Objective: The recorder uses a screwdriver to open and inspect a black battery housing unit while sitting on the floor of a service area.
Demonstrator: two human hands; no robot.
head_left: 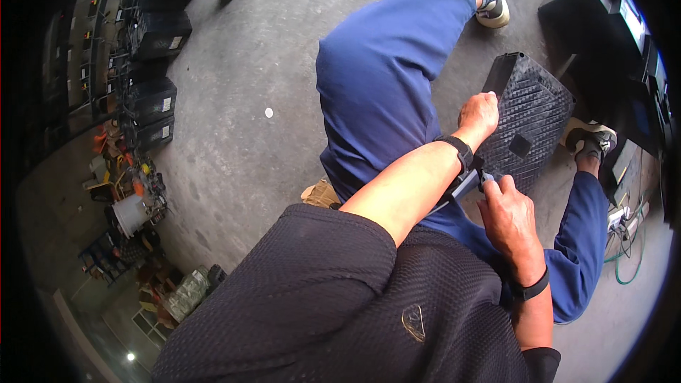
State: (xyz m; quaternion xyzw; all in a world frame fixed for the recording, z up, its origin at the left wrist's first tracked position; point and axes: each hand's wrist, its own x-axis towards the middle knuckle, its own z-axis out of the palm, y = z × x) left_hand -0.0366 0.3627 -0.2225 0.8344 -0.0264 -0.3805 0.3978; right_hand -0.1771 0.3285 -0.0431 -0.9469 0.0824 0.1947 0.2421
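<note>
From the head, looking down: a black case (532, 120), set between the spread legs, with its broad textured face turned up toward the eye. Slanting, close-packed ridges all over that face, a smooth dark diamond-shaped patch near the lower middle, a plainer side wall along the upper left, small knobs at the far corners. At its left edge, the left hand (479, 113), fingers curled in; undersides hidden, so cannot tell whether pinching the edge or merely resting against it. Just below the near end, the right hand (509, 216), thumb and fingers closed together, pinching a small grey-and-black piece (465, 186), partly covered by the fingers and by the left wrist. In the way of the near left corner: the left forearm, a black watch (463, 154) on its wrist, and the right knuckles. On the right wrist, a black band (532, 286). All round, blue trousers (390, 64) and a grey concrete floor (234, 64), with a small white disc (269, 112) lying well off to the left. Beside the left thigh, a brown bundle (320, 193). Along the left, a row of black boxes (157, 103); at upper right, more black casings (578, 10); below these, tangled cables, including a green cord (628, 280).
</note>
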